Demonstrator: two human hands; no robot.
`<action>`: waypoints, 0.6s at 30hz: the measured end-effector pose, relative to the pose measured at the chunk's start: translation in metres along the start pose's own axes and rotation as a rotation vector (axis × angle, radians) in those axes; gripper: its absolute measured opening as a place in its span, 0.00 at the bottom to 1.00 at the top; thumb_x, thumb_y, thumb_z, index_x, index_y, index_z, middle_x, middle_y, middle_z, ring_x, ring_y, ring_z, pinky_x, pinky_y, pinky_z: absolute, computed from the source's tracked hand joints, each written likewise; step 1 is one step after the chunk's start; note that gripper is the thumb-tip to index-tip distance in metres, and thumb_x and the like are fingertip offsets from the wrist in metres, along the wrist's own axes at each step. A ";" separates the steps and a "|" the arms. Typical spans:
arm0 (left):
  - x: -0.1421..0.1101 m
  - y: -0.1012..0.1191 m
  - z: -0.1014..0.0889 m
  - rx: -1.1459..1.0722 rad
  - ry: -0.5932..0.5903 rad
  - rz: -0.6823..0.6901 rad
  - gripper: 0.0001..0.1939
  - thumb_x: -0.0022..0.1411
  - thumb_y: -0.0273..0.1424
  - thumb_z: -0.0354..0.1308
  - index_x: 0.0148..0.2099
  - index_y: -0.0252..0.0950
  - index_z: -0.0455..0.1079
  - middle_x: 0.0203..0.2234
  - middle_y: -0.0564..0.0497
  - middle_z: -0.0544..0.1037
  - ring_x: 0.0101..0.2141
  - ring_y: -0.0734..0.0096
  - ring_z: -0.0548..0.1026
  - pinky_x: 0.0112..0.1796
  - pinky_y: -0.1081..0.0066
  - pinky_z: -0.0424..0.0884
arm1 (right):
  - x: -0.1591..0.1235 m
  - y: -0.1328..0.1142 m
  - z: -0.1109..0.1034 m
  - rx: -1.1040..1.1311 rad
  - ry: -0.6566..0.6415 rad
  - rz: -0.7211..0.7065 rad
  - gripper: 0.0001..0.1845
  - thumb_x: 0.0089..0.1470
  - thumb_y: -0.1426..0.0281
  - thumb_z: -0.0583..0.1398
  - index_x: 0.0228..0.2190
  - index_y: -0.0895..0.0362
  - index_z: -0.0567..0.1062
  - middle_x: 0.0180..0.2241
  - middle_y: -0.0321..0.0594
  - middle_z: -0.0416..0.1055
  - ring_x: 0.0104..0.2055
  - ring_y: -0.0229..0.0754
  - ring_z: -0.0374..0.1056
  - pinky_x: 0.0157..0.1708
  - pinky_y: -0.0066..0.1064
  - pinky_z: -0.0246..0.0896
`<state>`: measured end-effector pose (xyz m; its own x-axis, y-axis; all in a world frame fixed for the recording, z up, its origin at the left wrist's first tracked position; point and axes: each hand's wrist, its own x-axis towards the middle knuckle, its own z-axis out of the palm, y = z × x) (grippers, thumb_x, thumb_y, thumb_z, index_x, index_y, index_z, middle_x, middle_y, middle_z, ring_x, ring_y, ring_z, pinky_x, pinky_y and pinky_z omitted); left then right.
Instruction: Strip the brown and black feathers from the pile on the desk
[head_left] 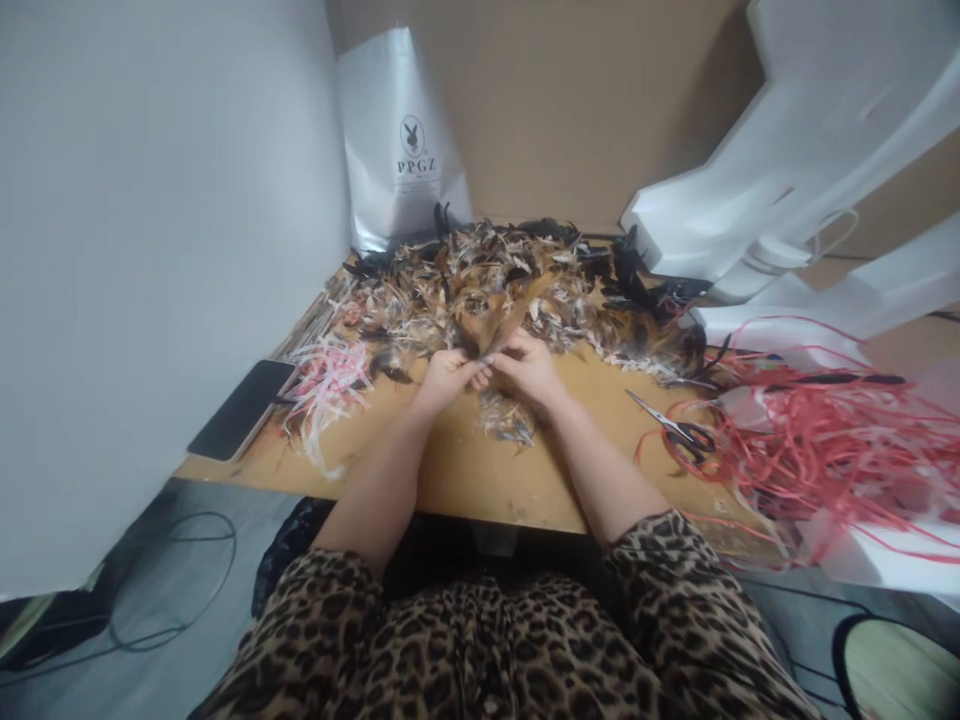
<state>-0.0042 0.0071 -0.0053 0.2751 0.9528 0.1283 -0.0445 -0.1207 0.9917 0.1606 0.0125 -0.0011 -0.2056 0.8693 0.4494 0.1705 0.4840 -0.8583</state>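
Observation:
My left hand and my right hand meet over the front of the table, their fingers closed together on brown feathers. The feathers fan upward from the fingertips; how many there are I cannot tell. Right behind my hands spreads a broad pile of brown, black and whitish feathers. Just below my hands a small clump of greyish feather bits lies on the wooden tabletop.
To the left are a bundle of white and pink strips and a phone. Scissors and tangled red strips lie at the right. A silver bag stands behind the pile; a white panel borders the left.

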 end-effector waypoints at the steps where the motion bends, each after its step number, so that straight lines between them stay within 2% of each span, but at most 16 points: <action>1: 0.000 0.000 0.000 -0.001 -0.003 -0.006 0.16 0.48 0.40 0.66 0.25 0.30 0.74 0.16 0.49 0.75 0.17 0.77 0.71 0.22 0.75 0.67 | 0.000 0.001 0.000 0.006 0.023 0.000 0.12 0.46 0.61 0.65 0.22 0.58 0.75 0.28 0.37 0.67 0.30 0.36 0.65 0.33 0.32 0.61; 9: 0.000 0.001 0.003 -0.023 -0.010 -0.063 0.13 0.48 0.36 0.65 0.24 0.29 0.73 0.16 0.49 0.75 0.17 0.76 0.71 0.22 0.74 0.68 | 0.002 0.004 0.003 0.078 0.079 0.115 0.11 0.41 0.64 0.66 0.18 0.58 0.75 0.25 0.36 0.69 0.29 0.36 0.63 0.34 0.30 0.60; 13: 0.001 -0.001 0.003 -0.025 -0.019 -0.062 0.15 0.46 0.38 0.66 0.23 0.29 0.73 0.15 0.48 0.75 0.16 0.75 0.71 0.22 0.74 0.68 | 0.001 0.002 0.004 0.115 0.043 0.129 0.13 0.42 0.63 0.66 0.16 0.58 0.73 0.23 0.35 0.68 0.27 0.35 0.63 0.33 0.30 0.60; 18: 0.001 -0.001 0.000 -0.005 0.003 -0.089 0.16 0.47 0.39 0.66 0.23 0.29 0.73 0.15 0.48 0.74 0.16 0.76 0.70 0.21 0.75 0.67 | 0.002 0.000 0.007 0.150 0.052 0.210 0.13 0.41 0.61 0.66 0.20 0.58 0.75 0.21 0.34 0.69 0.26 0.34 0.63 0.32 0.29 0.60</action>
<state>-0.0041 0.0087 -0.0062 0.2755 0.9605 0.0395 -0.0246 -0.0340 0.9991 0.1538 0.0140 -0.0022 -0.1300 0.9551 0.2664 0.0590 0.2757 -0.9594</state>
